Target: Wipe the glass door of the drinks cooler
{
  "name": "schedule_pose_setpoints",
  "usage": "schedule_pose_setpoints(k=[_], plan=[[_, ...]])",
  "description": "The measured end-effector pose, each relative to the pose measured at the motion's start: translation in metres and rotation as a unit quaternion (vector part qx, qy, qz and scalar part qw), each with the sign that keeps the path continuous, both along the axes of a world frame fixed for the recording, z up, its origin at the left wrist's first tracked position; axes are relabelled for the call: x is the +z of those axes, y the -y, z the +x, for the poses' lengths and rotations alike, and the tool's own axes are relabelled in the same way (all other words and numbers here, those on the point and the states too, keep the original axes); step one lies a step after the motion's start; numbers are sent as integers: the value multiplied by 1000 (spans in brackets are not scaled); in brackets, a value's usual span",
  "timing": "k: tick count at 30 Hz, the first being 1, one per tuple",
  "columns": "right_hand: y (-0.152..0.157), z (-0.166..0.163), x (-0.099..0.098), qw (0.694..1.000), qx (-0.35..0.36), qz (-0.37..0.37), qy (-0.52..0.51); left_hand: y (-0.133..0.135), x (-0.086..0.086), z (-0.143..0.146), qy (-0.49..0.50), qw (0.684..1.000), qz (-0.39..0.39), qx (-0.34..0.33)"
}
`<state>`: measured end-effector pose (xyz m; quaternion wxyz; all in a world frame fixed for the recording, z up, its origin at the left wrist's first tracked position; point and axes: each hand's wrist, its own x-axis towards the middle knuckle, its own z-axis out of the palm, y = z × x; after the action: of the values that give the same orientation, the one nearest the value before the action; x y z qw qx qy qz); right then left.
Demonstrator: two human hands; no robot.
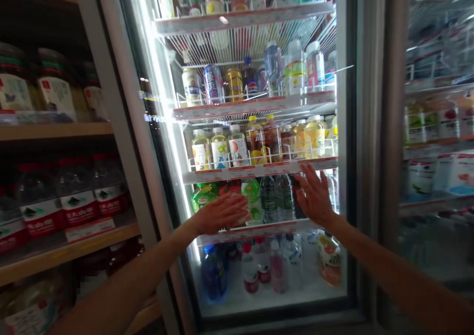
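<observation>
With the left hand held flat and the right hand spread, both seemingly empty, the clear bottles standing between them on the cooler shelf could perhaps topple, if a hasty sideways sweep knocks them.

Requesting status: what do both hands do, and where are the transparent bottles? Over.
Left hand, right hand: open, empty. Transparent bottles: upright, in view between them. Left fingertips partly cover green-and-white bottle.
</observation>
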<state>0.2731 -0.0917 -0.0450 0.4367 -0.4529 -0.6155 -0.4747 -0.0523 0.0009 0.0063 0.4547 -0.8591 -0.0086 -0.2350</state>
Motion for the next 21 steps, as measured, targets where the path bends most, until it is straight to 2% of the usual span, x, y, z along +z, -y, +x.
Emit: schedule_pose_setpoints(k=[1, 2, 4, 5, 6, 8, 9, 10, 14, 15, 17, 18, 19, 20, 21], plan=[[3, 1, -2, 1000, 0, -3, 2, 0, 4, 1, 20, 1000, 3, 8], [7, 3, -4, 1000, -2, -3, -2, -1, 8, 2, 88, 996, 4, 27], [13, 8, -8, 1000, -8, 1, -21, -1, 13, 3, 239, 969, 7, 66], [15, 11, -10, 1000, -11, 2, -26, 0, 12, 4, 254, 965, 13, 65], [18, 14, -12, 1000, -12, -2, -26, 1, 10, 6, 214, 975, 24, 51], [23, 18, -17, 1000, -12, -19, -13, 3, 3, 10, 39, 998, 56, 1], [25, 20, -19, 999, -13, -28, -8, 4, 0, 13, -27, 997, 68, -14], [27, 22, -20, 999, -15, -33, -6, 5, -2, 16, -45, 996, 75, -16], [35, 27, -26, 999, -26, -23, -21, 9, -8, 38, 149, 986, 63, 33], [37, 28, -28, 999, -28, -21, -19, 11, -9, 45, 132, 989, 65, 22], [40, 30, -32, 999, -30, -29, -12, 14, -8, 62, -3, 997, 78, -26], [41, 31, -34, 999, -32, -35, -11, 15, -5, 70, -64, 993, 85, -46], [43, 33, -36, 999, -35, -40, -13, 16, 1, 79, -81, 991, 88, -52], [44, 35, -37, 998, -39, -44, -17, 17, 7, 88, -44, 995, 84, -41], [45, 37, -39, 998, -44, -46, -24, 18, 14, 98, 36, 996, 75, -20]])
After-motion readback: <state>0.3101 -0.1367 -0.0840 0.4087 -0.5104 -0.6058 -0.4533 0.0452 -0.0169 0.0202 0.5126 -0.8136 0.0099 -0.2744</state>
